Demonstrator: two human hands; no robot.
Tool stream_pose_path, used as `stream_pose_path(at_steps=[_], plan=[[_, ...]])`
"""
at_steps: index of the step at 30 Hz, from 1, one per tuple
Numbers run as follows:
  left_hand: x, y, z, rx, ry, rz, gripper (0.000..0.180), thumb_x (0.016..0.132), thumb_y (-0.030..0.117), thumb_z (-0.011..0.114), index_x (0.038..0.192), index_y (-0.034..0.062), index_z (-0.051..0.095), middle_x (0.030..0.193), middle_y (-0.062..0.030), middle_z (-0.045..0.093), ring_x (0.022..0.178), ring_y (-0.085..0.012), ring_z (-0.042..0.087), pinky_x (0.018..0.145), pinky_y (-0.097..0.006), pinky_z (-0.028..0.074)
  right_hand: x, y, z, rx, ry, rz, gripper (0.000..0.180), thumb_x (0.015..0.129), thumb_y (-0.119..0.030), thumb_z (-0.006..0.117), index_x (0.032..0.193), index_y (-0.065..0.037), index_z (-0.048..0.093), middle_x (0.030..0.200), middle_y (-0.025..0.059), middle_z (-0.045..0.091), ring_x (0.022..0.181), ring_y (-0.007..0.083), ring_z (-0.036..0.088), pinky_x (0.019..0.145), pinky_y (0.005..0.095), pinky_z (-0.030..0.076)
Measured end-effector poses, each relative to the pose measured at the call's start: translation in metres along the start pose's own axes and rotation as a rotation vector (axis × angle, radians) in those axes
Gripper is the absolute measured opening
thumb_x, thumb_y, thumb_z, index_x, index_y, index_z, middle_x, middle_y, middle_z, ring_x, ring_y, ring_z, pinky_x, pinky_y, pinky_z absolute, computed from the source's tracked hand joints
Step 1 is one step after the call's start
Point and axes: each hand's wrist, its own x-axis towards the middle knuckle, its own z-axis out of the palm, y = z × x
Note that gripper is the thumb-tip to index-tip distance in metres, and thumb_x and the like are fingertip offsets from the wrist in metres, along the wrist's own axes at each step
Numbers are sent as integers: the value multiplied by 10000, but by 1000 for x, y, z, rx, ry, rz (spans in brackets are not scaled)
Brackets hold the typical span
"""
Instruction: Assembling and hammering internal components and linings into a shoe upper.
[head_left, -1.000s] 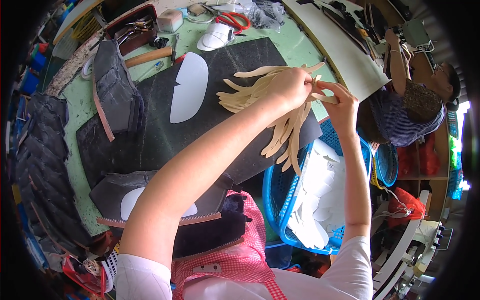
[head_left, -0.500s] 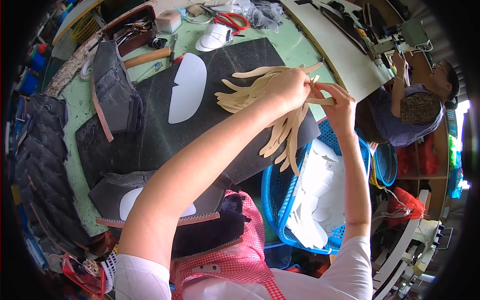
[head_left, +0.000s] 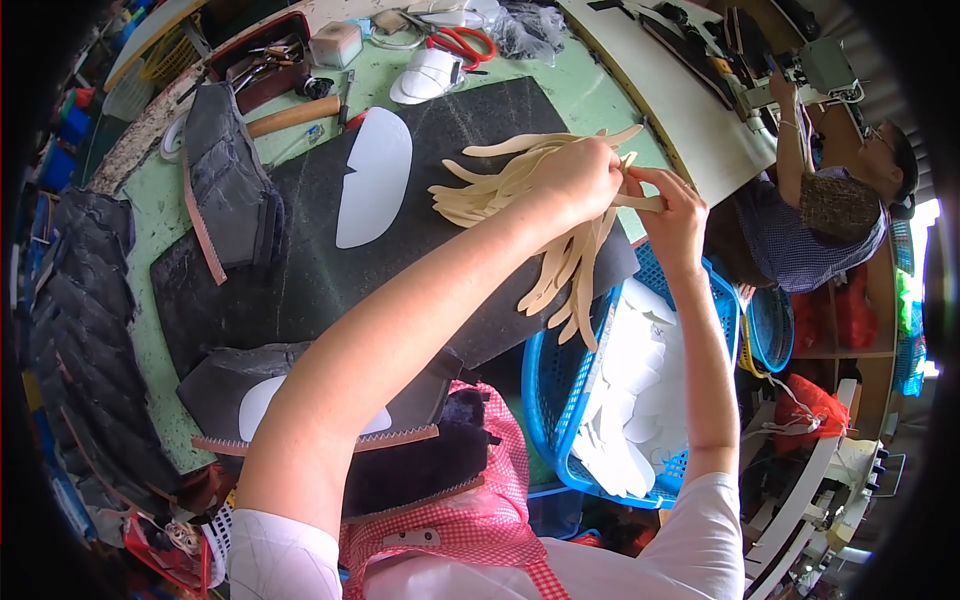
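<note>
A fanned bundle of curved beige strips [head_left: 480,195] lies over a black board [head_left: 330,270]. My left hand [head_left: 578,180] is closed on the bundle near its right end, its fingertips partly hidden. My right hand [head_left: 674,212], just to the right, pinches the end of a beige strip [head_left: 638,202] between thumb and fingers. The two hands almost touch. Left of the bundle, a flat white notched piece [head_left: 376,180] rests on the board. Below my left forearm sits a dark panel [head_left: 225,388] with a zigzag brown edge and a white piece partly hidden on it.
A blue basket [head_left: 545,400] of white pieces stands below my right arm. Dark pieces [head_left: 225,170] are stacked at left. Along the far edge are a hammer [head_left: 295,117], red-handled scissors [head_left: 465,45] and a tool box [head_left: 270,65]. Another person [head_left: 820,225] works at right.
My right hand has shifted slightly left and down, with its strip still pinched. My left hand stays in place. The other person's arm has moved slightly.
</note>
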Motion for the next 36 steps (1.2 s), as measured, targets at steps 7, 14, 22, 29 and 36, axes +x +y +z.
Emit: stream_pose_path(at_steps=[7,14,22,29,36], plan=[[0,0,-4,-17,-4,30,232,948,212,570,1015,90,756,801,-169,709,727,-300,701,690,-421,533,3,-2,-4,16,-22,25,133,822,-80,796,953,-87,771,889,48,750,672,199,701,604,290,547],[-6,2,-4,-19,-38,55,247,978,233,565,1033,89,757,827,-149,726,738,-284,706,697,-405,536,1,4,-3,22,-18,-14,182,799,-71,803,976,-90,763,879,52,742,658,197,685,599,298,537],[3,-2,1,-55,-19,0,265,971,254,577,1097,105,757,907,-164,741,837,-312,721,762,-427,549,16,0,-12,53,-57,228,210,786,-51,795,989,-73,748,866,66,735,641,156,601,597,297,483],[3,-13,1,-169,73,53,300,981,229,588,1197,64,714,985,-172,742,906,-290,720,823,-389,543,27,10,-19,327,116,398,143,907,-79,723,1036,-25,748,823,28,740,671,71,619,589,228,471],[-67,-27,-120,59,75,199,267,956,60,557,1184,12,688,968,-110,733,903,-200,711,814,-305,542,10,-113,-5,823,-599,399,170,912,-24,642,1056,40,707,827,26,694,760,86,639,693,253,503]])
